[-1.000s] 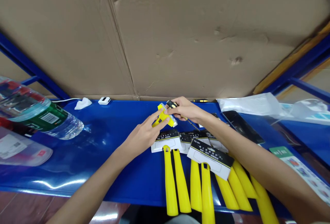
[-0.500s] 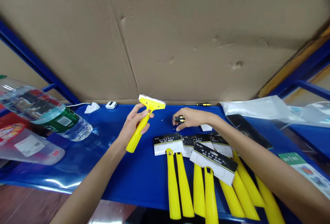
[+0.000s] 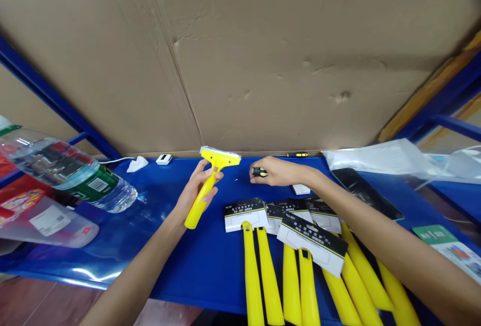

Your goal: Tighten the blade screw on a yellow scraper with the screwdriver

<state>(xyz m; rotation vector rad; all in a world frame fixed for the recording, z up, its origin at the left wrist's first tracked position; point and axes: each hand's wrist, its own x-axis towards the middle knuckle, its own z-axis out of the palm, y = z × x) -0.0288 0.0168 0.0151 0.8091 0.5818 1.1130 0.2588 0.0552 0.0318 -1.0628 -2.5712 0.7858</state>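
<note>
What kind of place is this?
Probably a workbench or packing spot: a blue table, matching yellow handles with printed cards, and a yellow scraper in the left hand.

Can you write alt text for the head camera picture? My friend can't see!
A left hand holds a yellow T-shaped plastic scraper, and the right hand grips a black-and-yellow tool handle over a shiny blue table. Nearer lie long yellow plastic handles and black-and-white cards.
</note>
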